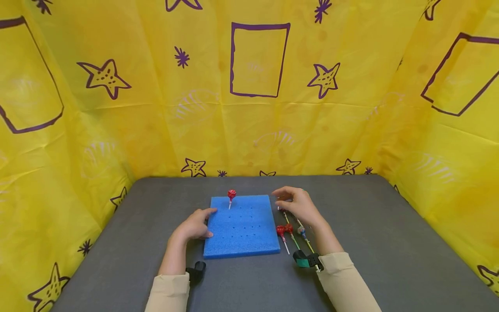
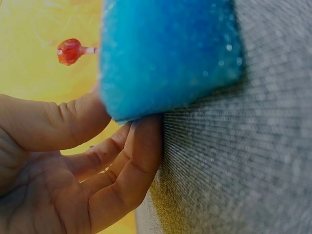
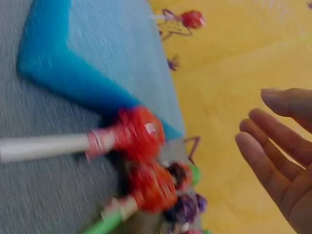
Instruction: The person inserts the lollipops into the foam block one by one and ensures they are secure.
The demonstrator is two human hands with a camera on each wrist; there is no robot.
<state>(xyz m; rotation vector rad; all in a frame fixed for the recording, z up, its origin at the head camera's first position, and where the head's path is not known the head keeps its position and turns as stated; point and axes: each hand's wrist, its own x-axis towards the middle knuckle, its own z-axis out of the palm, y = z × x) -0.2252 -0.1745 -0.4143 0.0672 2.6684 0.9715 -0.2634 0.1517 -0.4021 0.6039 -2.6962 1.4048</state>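
A blue foam board [image 1: 243, 240] dotted with small holes lies on the table. One red-wrapped lollipop [image 1: 231, 194] stands upright by its stick near the board's far left corner. My left hand [image 1: 195, 225] grips the board's left edge; in the left wrist view the thumb [image 2: 73, 122] is at the top edge and curled fingers [image 2: 129, 170] meet the side. Off the board's right side, my right hand [image 1: 298, 206] is raised over several lollipops, fingers apart and holding nothing. Among these are a red one with a white stick [image 1: 280, 231] and an orange-red one with a green stick [image 1: 289, 229].
A blue-wrapped lollipop [image 1: 302, 231] with a yellow stick lies by the right wrist, partly under its strap [image 1: 308, 260]. The dark grey table [image 1: 128, 268] is enclosed at the back and sides by a yellow cloth [image 1: 152, 130] with purple drawings.
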